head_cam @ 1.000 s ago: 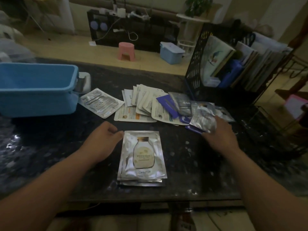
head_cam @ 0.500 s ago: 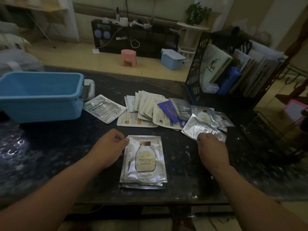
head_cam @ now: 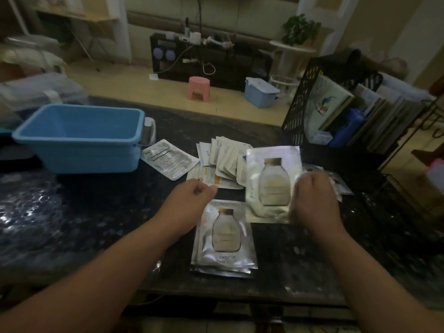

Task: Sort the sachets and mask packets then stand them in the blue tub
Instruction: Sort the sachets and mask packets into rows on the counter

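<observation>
My right hand (head_cam: 312,200) holds a silver mask packet (head_cam: 271,183) with a bottle picture, lifted upright above the table. Below it a small stack of the same silver packets (head_cam: 224,239) lies flat near the front edge. My left hand (head_cam: 189,200) hovers at the stack's top left corner, fingers curled, holding nothing. Behind the hands lies a loose pile of white sachets (head_cam: 223,162), with one silver packet (head_cam: 168,158) lying apart to the left. The blue tub (head_cam: 81,155) stands empty at the far left of the dark table.
A black mesh file rack (head_cam: 298,111) full of books stands at the back right. More silver sachets (head_cam: 341,186) lie partly hidden behind my right hand. A wire rack (head_cam: 408,188) sits at the table's right edge. The floor beyond holds a pink stool (head_cam: 198,88) and a small blue box (head_cam: 260,92).
My right hand took a silver bottle packet from the right-hand pile and lifted it upright toward the stack. My left hand stayed by the stack's corner.
</observation>
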Demonstrator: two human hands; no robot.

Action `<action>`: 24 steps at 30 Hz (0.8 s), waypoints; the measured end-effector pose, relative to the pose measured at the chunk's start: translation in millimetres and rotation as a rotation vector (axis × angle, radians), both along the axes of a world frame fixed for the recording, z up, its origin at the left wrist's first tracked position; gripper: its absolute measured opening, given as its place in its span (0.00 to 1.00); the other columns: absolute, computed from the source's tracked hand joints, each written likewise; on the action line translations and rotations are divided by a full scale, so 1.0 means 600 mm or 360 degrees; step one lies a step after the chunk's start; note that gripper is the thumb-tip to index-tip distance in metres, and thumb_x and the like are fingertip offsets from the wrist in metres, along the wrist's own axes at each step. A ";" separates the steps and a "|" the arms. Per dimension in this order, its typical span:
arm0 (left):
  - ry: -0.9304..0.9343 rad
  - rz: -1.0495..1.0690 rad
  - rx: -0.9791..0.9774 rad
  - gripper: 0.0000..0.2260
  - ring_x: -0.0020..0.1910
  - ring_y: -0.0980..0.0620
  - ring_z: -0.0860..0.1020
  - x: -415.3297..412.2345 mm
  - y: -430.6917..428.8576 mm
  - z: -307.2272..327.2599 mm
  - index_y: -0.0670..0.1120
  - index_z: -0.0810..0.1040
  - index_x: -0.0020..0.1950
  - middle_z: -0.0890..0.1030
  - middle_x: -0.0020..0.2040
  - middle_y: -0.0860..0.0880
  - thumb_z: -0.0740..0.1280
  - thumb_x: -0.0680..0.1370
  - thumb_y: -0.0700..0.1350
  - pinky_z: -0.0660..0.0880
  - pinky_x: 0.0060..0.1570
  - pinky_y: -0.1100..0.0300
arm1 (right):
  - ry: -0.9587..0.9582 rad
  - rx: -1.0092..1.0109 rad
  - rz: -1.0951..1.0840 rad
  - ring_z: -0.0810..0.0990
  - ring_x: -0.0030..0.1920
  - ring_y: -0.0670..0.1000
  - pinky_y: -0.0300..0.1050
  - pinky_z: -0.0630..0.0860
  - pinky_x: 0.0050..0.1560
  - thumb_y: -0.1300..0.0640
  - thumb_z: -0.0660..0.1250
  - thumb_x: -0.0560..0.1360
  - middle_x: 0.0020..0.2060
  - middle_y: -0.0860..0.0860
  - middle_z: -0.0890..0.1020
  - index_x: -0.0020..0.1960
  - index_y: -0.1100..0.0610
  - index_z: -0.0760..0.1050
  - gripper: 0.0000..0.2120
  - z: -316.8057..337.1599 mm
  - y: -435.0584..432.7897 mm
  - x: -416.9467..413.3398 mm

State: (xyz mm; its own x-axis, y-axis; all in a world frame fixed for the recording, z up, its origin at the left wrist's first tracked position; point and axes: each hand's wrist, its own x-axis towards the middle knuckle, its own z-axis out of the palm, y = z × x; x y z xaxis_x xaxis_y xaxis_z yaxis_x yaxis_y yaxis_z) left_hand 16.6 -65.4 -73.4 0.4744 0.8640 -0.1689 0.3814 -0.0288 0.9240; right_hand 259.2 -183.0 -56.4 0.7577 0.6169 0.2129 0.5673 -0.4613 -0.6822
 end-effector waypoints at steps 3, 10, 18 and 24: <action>-0.0230 -0.0216 -0.0449 0.20 0.44 0.51 0.85 0.014 -0.030 0.023 0.48 0.84 0.56 0.88 0.49 0.48 0.62 0.85 0.63 0.78 0.43 0.55 | 0.0327 -0.0189 0.0100 0.72 0.55 0.58 0.36 0.54 0.44 0.66 0.70 0.77 0.58 0.61 0.76 0.59 0.64 0.78 0.11 -0.004 -0.001 -0.063; -0.0063 0.0014 -0.0122 0.08 0.32 0.53 0.78 -0.009 -0.023 0.007 0.40 0.82 0.48 0.84 0.36 0.46 0.73 0.81 0.45 0.76 0.35 0.58 | 0.1032 -0.0042 0.0298 0.86 0.44 0.61 0.59 0.85 0.48 0.50 0.66 0.84 0.43 0.58 0.86 0.50 0.58 0.82 0.12 0.011 -0.017 -0.122; 0.0559 -0.0211 0.0167 0.15 0.40 0.45 0.83 -0.010 -0.018 -0.035 0.44 0.79 0.38 0.84 0.39 0.44 0.74 0.80 0.52 0.80 0.44 0.50 | 0.0350 -0.0706 0.0364 0.85 0.39 0.53 0.51 0.83 0.46 0.43 0.71 0.79 0.35 0.52 0.85 0.42 0.55 0.82 0.17 -0.062 0.001 -0.101; 0.0908 -0.0274 0.0284 0.14 0.42 0.53 0.79 -0.001 0.000 -0.051 0.52 0.74 0.43 0.82 0.43 0.51 0.71 0.80 0.59 0.71 0.38 0.55 | 0.0217 -0.0863 0.0295 0.83 0.42 0.52 0.53 0.81 0.49 0.38 0.71 0.76 0.38 0.49 0.84 0.45 0.53 0.79 0.17 -0.082 0.005 -0.088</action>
State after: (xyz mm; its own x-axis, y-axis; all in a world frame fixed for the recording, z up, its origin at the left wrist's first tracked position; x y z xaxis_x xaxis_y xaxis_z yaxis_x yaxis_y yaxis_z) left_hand 16.2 -65.5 -104.2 0.4868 0.8215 -0.2970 0.7899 -0.2688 0.5512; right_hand 206.1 -180.1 -105.4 0.6254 0.7352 -0.2616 0.5953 -0.6662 -0.4492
